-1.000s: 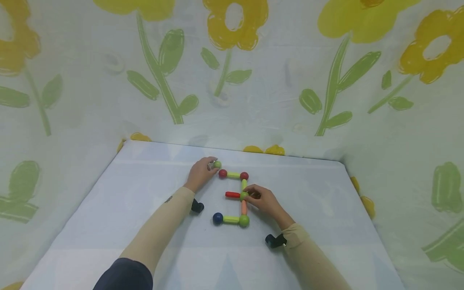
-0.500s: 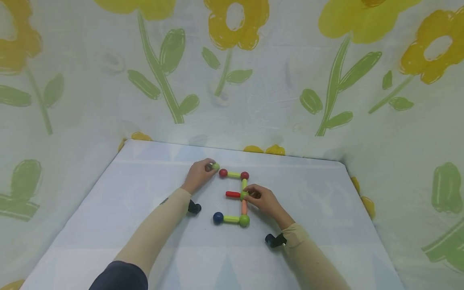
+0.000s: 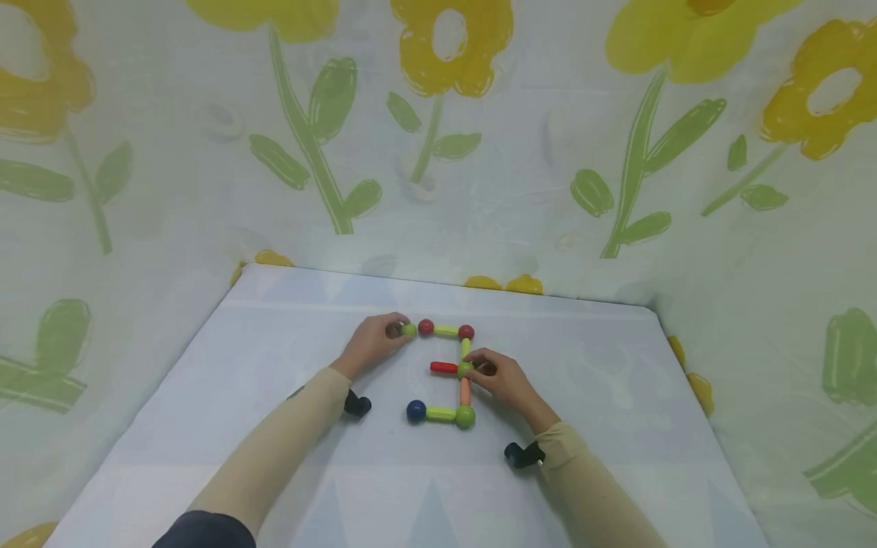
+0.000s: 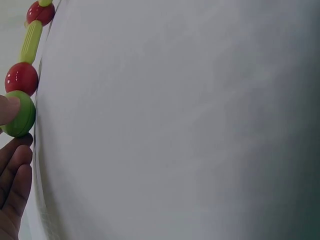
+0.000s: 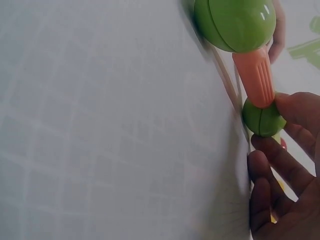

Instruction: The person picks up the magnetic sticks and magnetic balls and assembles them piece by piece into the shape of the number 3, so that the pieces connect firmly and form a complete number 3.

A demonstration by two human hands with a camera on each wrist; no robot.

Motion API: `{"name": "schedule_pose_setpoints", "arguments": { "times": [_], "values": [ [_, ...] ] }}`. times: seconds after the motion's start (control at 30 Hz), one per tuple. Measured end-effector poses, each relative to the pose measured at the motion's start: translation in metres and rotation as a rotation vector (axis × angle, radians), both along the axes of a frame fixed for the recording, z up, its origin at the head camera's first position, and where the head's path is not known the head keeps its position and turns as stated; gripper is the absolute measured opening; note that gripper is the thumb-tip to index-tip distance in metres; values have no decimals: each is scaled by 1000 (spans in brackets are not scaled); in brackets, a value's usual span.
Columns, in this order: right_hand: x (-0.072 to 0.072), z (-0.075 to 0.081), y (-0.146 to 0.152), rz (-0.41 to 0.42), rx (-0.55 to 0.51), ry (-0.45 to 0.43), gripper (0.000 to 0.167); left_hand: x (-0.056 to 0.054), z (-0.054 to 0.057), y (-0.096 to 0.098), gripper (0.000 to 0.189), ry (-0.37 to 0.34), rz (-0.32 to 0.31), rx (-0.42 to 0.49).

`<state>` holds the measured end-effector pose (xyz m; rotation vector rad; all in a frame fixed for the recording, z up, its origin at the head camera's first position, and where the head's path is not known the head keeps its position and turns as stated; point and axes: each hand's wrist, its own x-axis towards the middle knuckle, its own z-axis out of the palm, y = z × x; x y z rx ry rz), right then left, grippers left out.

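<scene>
My left hand [image 3: 373, 342] pinches a green ball [image 4: 22, 117] between thumb and fingers. That ball sits right beside the left red ball [image 3: 426, 327] at the top of a ball-and-rod figure on the table. A yellow-green rod [image 3: 447, 331] joins it to a second red ball [image 3: 467, 332]. My right hand [image 3: 503, 380] pinches the figure's middle green ball [image 5: 265, 117], from which a red rod [image 3: 444, 367] points left. An orange rod [image 5: 255, 77] runs from there to the near green ball [image 5: 237, 22]. Another yellow-green rod [image 3: 441, 413] leads to a dark blue ball [image 3: 416, 411].
The figure lies on a white table [image 3: 582, 365] with a pale printed pattern. Flower-printed cloth [image 3: 514, 167] hangs behind and at the sides. Black wrist cameras [image 3: 524, 455] jut out below each forearm, near the tabletop.
My left hand has brought the green ball nearer the body and down to the level of the left red ball. My right hand keeps its grip in the same place.
</scene>
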<state>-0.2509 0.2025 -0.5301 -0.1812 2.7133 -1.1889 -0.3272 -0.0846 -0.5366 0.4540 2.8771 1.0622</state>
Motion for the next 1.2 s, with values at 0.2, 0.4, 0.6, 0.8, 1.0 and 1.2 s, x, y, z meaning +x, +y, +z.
{"name": "schedule_pose_setpoints", "arguments": {
  "times": [0.2,0.4,0.6,0.8,1.0,1.2],
  "values": [
    [0,1,0,2,4,6,24,12,2,-1,34,-12,-41,2],
    [0,2,0,7,7,6,24,23,1,0,31,-38,-87,21],
    [-1,1,0,5,1,8,24,32,0,2,32,-66,-114,9],
    [-1,-1,0,8,1,13,24,41,-1,5,31,-61,-141,24],
    [-2,-1,0,4,8,11,24,46,-3,9,31,-42,-169,19],
    [-2,-2,1,4,-2,6,24,50,-5,14,32,-34,-168,33]
  ]
}}
